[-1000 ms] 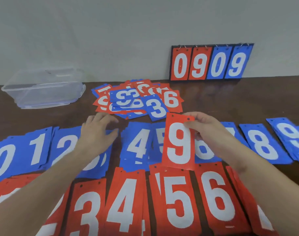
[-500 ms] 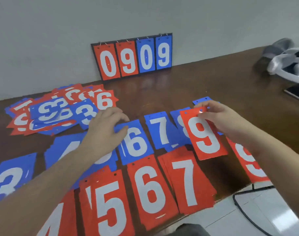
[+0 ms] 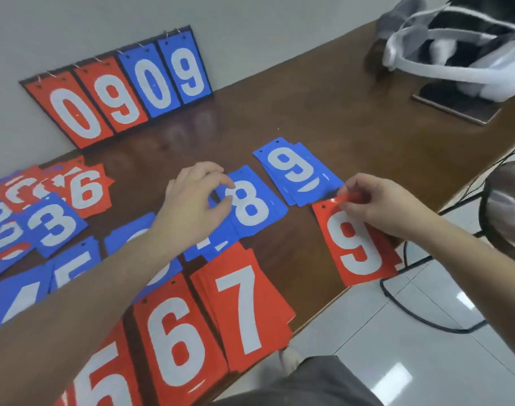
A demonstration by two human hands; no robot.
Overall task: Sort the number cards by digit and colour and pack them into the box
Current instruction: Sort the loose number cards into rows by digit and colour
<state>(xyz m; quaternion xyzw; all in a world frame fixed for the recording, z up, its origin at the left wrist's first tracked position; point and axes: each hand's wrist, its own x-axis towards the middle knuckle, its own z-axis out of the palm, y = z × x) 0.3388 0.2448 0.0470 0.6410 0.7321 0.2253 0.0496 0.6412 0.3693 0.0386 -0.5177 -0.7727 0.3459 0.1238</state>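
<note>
Nearest me, at six o'clock, the red 6 pile (image 3: 174, 341) and the red 7 pile (image 3: 244, 309) are lying on the desk (image 3: 323, 112), touching along their long edges. At four o'clock my right hand (image 3: 379, 203) is pinching the top edge of a red 9 card (image 3: 354, 244), thumb and curled fingers closed on it; the card is sitting on the red 9 pile at the desk's near edge. At nine o'clock of that hand, my left hand (image 3: 194, 197) is hovering over the blue 8 pile (image 3: 250, 203), fingers loosely curled, grasping nothing; whether the fingertips are touching the card I cannot tell. Just beyond, at one o'clock, the blue 9 pile (image 3: 297, 171) is lying fanned. At ten o'clock a blue 3 (image 3: 52, 224) is topping the unsorted heap (image 3: 83, 189). Farther off, at eleven o'clock, the scoreboard (image 3: 115, 86) is leaning against the wall, reading 0909. At two o'clock a white headset (image 3: 455, 68) is resting on the desk. The box is not in view.
</note>
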